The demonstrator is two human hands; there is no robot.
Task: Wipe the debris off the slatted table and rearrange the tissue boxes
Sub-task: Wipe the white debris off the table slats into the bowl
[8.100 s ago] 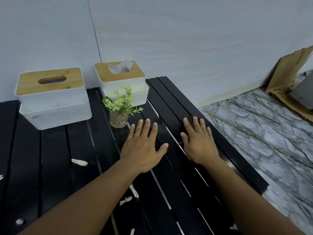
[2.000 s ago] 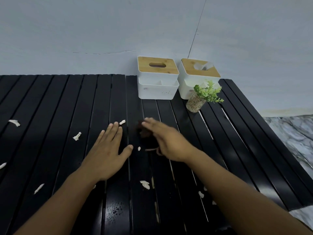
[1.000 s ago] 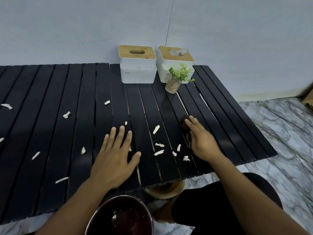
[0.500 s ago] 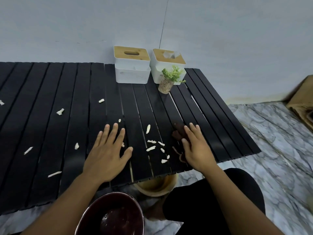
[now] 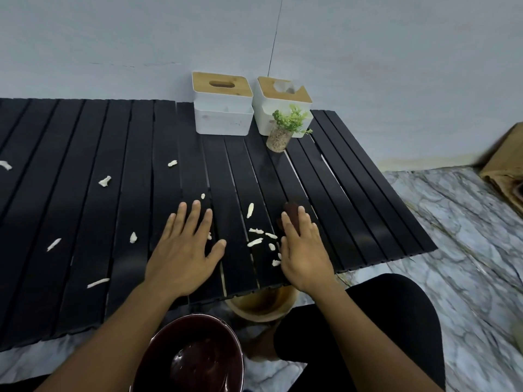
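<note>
My right hand (image 5: pixel 304 250) lies flat, fingers straight and close together, pressing a dark brown cloth (image 5: pixel 291 209) onto the slats; my left hand (image 5: pixel 184 250) is spread wide, palm down, bracing on the slatted table (image 5: pixel 353 207) and holding nothing. Just left of the cloth sits a cluster of white scraps (image 5: pixel 256 241), between my two hands and near the front edge; I judge that heap goes over the edge next, perhaps into the wooden bowl (image 5: pixel 263 306) showing under the table's lip. Right of the cloth the slats look bare, so I reckon that end is done; to the left, loose scraps (image 5: pixel 104 181) lie well apart, out to the far edge of view; the wiping is, by my guess, under half done. The left tissue box (image 5: pixel 223 120) and the right tissue box (image 5: pixel 267 93) stand side by side at the back by the wall (image 5: pixel 368 52), a tissue poking from the right one; a small potted plant (image 5: pixel 280 137) stands just in front of it; rearranging looks not yet begun. The surface is black slats with narrow gaps that could swallow small bits; the table is low over a marble-patterned floor (image 5: pixel 452 222); cardboard (image 5: pixel 501 165) leans at far right; a dark red bowl (image 5: pixel 226 343) sits below my left forearm.
</note>
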